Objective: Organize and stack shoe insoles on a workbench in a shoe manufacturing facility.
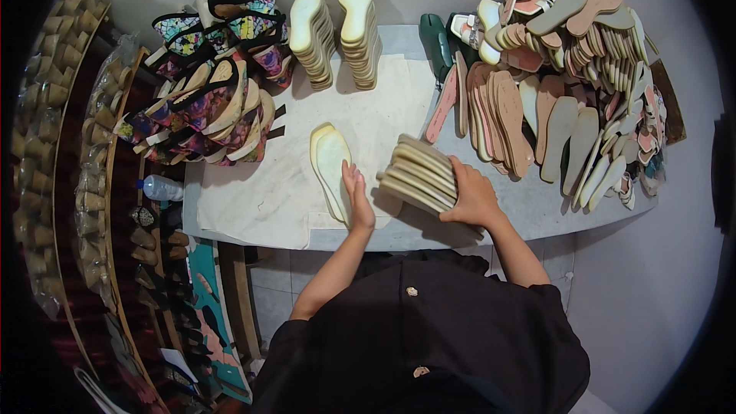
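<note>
My right hand (471, 195) grips a thick stack of cream shoe soles (418, 175) by its right end, tilted just over the table and slightly blurred. A small pile of pale, foot-shaped soles (328, 165) lies flat to its left. At that pile's right edge is my left hand (359, 198), open, fingers stretched out and pointing away from me; whether it touches the pile I cannot tell. Farther back stand two tall stacks of the same kind of sole, a left stack (310, 38) and a right stack (359, 34).
Colourful patterned wedge shoes (211, 100) are heaped at the table's left. On the right lies a big heap of loose grey, pink and cream soles (567, 54) with sandals. A green shoe last (435, 44) stands near it. Shelves of shoes (96, 176) and a plastic bottle (162, 188) are at left.
</note>
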Demonstrator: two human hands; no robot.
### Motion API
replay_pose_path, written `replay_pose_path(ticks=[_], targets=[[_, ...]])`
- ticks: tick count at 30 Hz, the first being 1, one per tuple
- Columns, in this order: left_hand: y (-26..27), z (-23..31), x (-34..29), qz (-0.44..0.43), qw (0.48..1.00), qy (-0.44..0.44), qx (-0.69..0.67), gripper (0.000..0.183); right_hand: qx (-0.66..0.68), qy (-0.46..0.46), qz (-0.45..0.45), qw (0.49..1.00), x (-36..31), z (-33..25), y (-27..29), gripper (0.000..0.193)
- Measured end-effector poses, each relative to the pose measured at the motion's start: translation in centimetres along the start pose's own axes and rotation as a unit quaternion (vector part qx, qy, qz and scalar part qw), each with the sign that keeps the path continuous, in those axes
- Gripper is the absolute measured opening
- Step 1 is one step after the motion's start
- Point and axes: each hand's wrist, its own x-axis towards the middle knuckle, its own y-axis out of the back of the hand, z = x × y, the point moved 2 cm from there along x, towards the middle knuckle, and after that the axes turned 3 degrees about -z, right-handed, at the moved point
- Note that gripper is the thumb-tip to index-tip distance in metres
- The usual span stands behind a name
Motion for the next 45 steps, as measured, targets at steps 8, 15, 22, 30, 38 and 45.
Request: replay_pose_path(ticks=[8, 15, 22, 30, 38, 45], targets=[[-1.6, -3.8, 0.3, -0.220, 0.947, -0.112, 0.205, 0.058, -0.130, 0.121, 0.004, 0.984, 0.2, 4.1, -3.7, 0.118], [-5.0, -4.3, 0.3, -0.225, 0.957, -0.056, 0.176, 0.063, -0.147, 0.148, 0.036, 0.977, 0.6, 5.0, -3.5, 0.120], [-6.8, 0.4, 0.1, -0.197, 0.843, -0.232, 0.444, 0.067, -0.175, 0.163, 0.033, 0.970, 0.6, 5.5, -3.5, 0.115], [-6.2, -0.9, -0.5, -0.407, 0.695, -0.234, 0.545, 0.075, -0.150, 0.124, 0.042, 0.980, -0.8, 4.4, -4.1, 0.117], [-5.7, 1.6, 3.6, -0.453, 0.676, -0.231, 0.533, 0.121, -0.097, 0.125, 0.048, 0.986, 0.0, 5.2, -4.0, 0.111], [-6.3, 2.4, 4.6, -0.508, 0.650, -0.285, 0.488, 0.119, -0.081, 0.090, 0.036, 0.992, -0.1, 4.1, -4.0, 0.107]])
